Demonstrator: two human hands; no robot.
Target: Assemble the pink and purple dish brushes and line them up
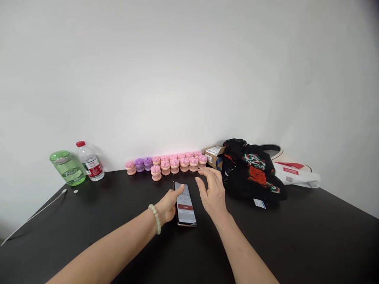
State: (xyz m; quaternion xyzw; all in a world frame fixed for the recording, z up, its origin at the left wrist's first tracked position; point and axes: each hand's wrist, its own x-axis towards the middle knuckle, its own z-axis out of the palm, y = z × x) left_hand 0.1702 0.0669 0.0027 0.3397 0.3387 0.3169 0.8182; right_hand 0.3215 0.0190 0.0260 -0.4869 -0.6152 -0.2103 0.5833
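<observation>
A phone (186,211) is recorded lying flat on a dark table (296,236), its screen lit. The left hand (169,205) is placed on the phone's upper edge, fingers narrow; whether it is gripped cannot be told. The right hand (211,195) is held just beside the phone, fingers wide, nothing held. Pink and purple brushes (174,163) are ranged beyond the phone, untouched.

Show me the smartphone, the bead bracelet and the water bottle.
Smartphone (186,208): head view, on the screen.
Bead bracelet (155,219): head view, on the beads.
Water bottle (94,168): head view, on the label.
</observation>
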